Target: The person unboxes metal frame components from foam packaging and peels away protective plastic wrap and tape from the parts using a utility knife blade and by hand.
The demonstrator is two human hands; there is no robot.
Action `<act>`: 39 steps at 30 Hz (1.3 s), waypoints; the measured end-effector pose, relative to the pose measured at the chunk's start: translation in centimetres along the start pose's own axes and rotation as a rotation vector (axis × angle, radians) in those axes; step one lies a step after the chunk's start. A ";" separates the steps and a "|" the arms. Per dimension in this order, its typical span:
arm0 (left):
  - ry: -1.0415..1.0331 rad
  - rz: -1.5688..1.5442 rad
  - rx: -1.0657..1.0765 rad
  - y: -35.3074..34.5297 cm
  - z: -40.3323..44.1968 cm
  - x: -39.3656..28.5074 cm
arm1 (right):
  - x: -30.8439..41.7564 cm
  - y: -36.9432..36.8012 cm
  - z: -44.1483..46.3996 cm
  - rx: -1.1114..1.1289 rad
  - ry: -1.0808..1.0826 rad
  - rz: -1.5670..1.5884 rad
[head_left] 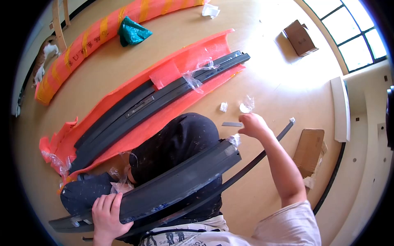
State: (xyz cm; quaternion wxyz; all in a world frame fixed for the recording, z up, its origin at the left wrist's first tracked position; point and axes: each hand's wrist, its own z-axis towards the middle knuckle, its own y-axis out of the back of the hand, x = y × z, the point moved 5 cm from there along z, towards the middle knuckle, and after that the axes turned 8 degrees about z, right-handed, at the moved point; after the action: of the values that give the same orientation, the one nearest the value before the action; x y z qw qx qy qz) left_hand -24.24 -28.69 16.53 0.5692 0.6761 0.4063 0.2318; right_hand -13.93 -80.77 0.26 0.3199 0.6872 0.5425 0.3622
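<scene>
My left hand (107, 215) is wrapped around the lower left part of a long dark grey profile (180, 180), which lies slantwise across my lap. Handwritten marks run along its near edge, and clear plastic wrap clings to its upper right end. Beyond that end, my right hand (255, 125) pinches a short flat grey strip (232, 124), perhaps metal, pointing left. The strip is held apart from the profile. A thinner dark bar (250, 166) passes below the profile and under my right forearm, its far tip wrapped in plastic.
Opened orange wrapping (119, 96) holds more dark profiles (176, 90). Behind it lies a taped orange bundle (92, 37) with a green bag (132, 32). Cardboard boxes (300, 38) and flattened cardboard (308, 151) are on the right. A cat (43, 59) is at far left; plastic scraps (247, 105) litter the floor.
</scene>
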 end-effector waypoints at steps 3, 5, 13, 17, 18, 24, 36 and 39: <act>0.028 -0.001 -0.008 0.4 0.4 0.2 | 1.0 -2.2 3.5 0.080 0.002 -0.152; 0.046 -0.004 -0.003 0.5 0.6 0.3 | 0.7 -3.6 4.4 0.118 0.049 -0.248; 0.100 -0.068 -0.033 1.1 1.8 1.3 | 0.0 -4.0 4.4 -0.131 0.192 -0.069; 0.099 -0.076 -0.057 1.8 2.2 1.6 | -2.8 -5.9 5.7 -0.161 0.054 0.124; 0.106 -0.101 -0.050 2.0 2.3 1.7 | -3.2 -6.0 5.7 -0.195 0.058 0.156; 0.146 -0.269 0.030 2.6 3.0 3.5 | -3.5 -5.6 6.2 -0.358 0.307 0.026; 0.133 -0.461 -0.026 3.7 4.4 5.1 | -4.7 -6.3 7.5 -0.277 0.225 0.233; 0.100 -0.504 -0.024 3.8 4.8 5.1 | -4.2 -5.6 7.0 -0.172 0.135 0.260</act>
State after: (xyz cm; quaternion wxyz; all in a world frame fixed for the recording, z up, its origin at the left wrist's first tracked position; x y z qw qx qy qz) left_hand -16.57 -27.46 18.25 0.5961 0.5344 0.5870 0.1204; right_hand -11.50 -84.00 -8.75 0.2910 0.6956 0.4362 0.4910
